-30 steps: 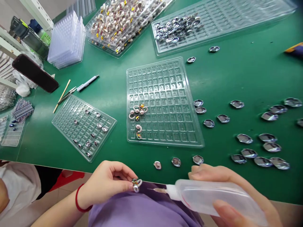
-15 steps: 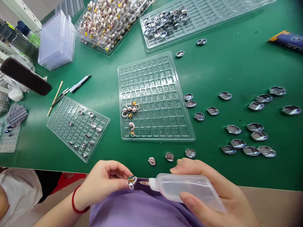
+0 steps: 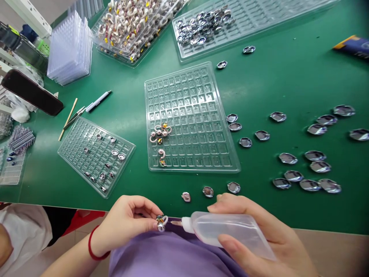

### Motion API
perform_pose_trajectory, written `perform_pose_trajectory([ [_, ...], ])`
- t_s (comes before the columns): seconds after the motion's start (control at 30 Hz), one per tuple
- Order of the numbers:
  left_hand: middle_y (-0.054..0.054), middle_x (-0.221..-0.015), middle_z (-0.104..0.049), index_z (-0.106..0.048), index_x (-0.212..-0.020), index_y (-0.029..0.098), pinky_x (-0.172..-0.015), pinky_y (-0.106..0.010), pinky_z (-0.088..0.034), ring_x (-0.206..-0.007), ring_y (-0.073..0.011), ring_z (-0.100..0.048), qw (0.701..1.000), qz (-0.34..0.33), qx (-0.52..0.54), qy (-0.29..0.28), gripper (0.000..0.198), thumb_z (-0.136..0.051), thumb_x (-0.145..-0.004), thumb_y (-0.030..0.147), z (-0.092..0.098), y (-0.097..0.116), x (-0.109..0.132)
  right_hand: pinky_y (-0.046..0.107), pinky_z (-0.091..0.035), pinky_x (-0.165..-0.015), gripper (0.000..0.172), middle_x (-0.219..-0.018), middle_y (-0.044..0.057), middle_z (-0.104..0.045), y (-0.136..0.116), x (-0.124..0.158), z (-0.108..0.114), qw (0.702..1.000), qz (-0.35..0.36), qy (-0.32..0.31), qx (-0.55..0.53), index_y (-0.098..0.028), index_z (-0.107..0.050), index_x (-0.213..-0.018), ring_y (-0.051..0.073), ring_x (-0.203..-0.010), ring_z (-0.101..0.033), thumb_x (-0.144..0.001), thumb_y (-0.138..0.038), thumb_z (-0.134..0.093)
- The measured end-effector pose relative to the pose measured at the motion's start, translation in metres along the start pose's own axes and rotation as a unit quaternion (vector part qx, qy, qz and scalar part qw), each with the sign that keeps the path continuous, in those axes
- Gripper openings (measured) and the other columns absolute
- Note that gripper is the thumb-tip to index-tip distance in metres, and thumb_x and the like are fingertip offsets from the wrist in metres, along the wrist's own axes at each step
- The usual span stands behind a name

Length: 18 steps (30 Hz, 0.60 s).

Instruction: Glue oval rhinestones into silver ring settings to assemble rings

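Between the thumb and fingers of my left hand (image 3: pixel 134 217) is a small electronic part (image 3: pixel 161 223), silvery with a white looped wire and a bit of green and yellow. My right hand (image 3: pixel 259 227) is wrapped round a translucent squeeze bottle (image 3: pixel 227 229) lying nearly level. Its thin needle tip points left at the part, a short gap away. Just beyond my hands, on the green table, lie a pinkish metal shell (image 3: pixel 186 197) and shiny silver shells (image 3: pixel 207 191). A clear compartment tray (image 3: pixel 196 144) farther back holds several similar wired parts (image 3: pixel 162 157).
Left of it lies a smaller clear tray (image 3: pixel 86 161) with small silver pieces, near a pen (image 3: pixel 98 101), tweezers and a stick. A full box of wired parts (image 3: pixel 127 30) and a tray of shells (image 3: pixel 201 27) stand behind. Many shells (image 3: pixel 314 156) are scattered at right. Another person's sleeve (image 3: pixel 25 227) shows lower left.
The view has shifted slightly, so the table items sit a little farther right. Both hands keep their grips, and the bottle tip stays about as far from the part.
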<state>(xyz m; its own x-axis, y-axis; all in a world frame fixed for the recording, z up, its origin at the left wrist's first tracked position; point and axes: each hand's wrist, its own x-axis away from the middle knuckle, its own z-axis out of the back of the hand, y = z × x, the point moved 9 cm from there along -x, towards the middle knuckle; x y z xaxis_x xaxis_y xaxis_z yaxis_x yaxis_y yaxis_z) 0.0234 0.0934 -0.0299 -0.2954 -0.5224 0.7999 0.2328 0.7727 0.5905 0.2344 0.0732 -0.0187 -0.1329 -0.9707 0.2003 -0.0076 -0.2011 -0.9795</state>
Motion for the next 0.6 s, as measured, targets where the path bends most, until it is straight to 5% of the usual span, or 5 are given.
perform_pose_trajectory([
  [0.37,-0.005,-0.073,-0.075,-0.077,-0.081,0.014,-0.066,-0.025,-0.049,-0.066,-0.0145,-0.065,1.0,0.002,0.004,0.002,0.022,-0.087,-0.063,0.023,0.0,0.0,0.0,0.025,-0.043,-0.042,0.029,-0.07,0.001,-0.062,-0.002,-0.001,0.001,1.0,0.014,0.002,0.014,-0.029,-0.064,-0.09,0.015,-0.049,-0.055,-0.082,-0.057,-0.065],
  [0.47,-0.005,-0.072,-0.075,-0.078,-0.081,0.014,-0.066,-0.025,-0.049,-0.066,-0.0149,-0.065,1.0,0.004,0.001,0.006,0.022,-0.087,-0.064,0.025,0.0,0.0,0.0,0.023,-0.045,-0.039,0.018,-0.065,-0.001,-0.06,-0.009,-0.005,0.0,0.997,0.061,-0.039,0.009,-0.031,-0.064,-0.091,0.014,-0.044,-0.055,-0.081,-0.046,-0.068],
  [0.6,-0.004,-0.072,-0.075,-0.077,-0.08,0.015,-0.065,-0.024,-0.049,-0.065,-0.014,-0.065,1.0,0.002,0.009,-0.003,0.021,-0.087,-0.064,0.024,0.001,0.001,-0.001,0.025,-0.051,-0.043,0.016,-0.07,0.0,-0.064,-0.009,-0.008,0.023,0.995,0.067,-0.028,0.064,-0.033,-0.065,-0.088,0.017,-0.05,-0.061,-0.081,-0.048,-0.067],
])
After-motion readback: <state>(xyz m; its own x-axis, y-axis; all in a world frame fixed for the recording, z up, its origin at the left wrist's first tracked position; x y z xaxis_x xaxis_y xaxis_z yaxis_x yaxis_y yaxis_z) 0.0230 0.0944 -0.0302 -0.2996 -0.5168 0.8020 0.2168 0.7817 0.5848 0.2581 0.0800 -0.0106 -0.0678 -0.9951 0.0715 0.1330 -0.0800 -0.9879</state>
